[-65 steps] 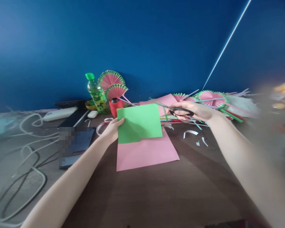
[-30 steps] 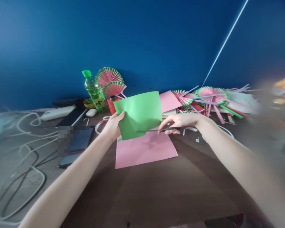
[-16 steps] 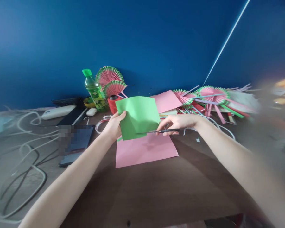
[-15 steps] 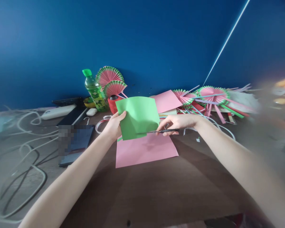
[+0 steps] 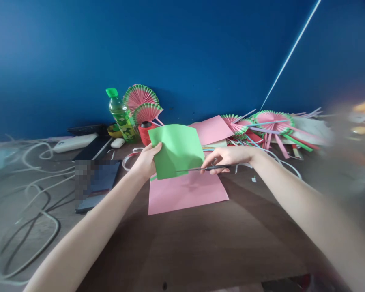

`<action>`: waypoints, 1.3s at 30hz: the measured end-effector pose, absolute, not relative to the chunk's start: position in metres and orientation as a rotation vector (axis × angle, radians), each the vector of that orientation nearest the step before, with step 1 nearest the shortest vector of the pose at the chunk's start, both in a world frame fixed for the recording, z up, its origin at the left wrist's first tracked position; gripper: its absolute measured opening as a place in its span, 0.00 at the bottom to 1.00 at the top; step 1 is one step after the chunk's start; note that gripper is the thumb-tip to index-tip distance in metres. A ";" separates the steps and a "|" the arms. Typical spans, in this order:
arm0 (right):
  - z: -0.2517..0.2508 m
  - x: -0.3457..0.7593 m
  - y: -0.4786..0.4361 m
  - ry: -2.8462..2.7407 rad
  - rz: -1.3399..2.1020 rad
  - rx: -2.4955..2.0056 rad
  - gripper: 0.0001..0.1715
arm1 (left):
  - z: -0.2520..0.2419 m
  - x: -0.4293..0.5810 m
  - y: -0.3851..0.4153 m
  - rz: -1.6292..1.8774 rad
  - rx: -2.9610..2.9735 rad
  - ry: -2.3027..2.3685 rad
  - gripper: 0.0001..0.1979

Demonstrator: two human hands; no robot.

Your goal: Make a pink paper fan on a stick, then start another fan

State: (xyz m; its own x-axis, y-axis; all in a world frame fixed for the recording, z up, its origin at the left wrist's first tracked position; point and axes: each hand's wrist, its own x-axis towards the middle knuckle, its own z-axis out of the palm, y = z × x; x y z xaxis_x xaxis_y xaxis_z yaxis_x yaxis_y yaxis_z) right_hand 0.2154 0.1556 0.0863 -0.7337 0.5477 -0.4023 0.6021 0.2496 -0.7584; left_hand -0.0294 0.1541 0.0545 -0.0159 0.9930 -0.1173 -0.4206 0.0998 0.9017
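Note:
My left hand [image 5: 148,161] grips the left edge of a green sheet of paper [image 5: 178,148], thumb in front and fingers behind it. The sheet is held up above the table, slightly curved. In my right hand [image 5: 217,159] is a pair of scissors [image 5: 214,167], its blades pointing left at the lower part of the green paper, where a cut runs in from the right edge. Part of the scissors is hidden by my fingers. Below lies a pink sheet of paper [image 5: 188,196], flat on the brown table, with a shadow on it.
Behind on the left stand a green-capped bottle [image 5: 121,115], a red container [image 5: 144,134] and pink-green pleated paper fans [image 5: 141,99]. More fans [image 5: 273,121] and paper strips lie at right. A dark tablet-like device [image 5: 101,184] and white cables [image 5: 45,215] lie left.
The scissors blades have shifted very slightly, showing a little more blade over the green paper. Both hands stay almost in place.

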 end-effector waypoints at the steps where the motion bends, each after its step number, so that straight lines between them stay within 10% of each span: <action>1: 0.086 0.216 0.156 2.442 -1.520 1.120 0.28 | 0.054 -0.029 0.154 1.329 0.789 0.968 0.07; 39: 0.077 0.218 0.161 2.411 -1.615 1.103 0.25 | 0.047 -0.031 0.156 1.244 0.829 0.961 0.05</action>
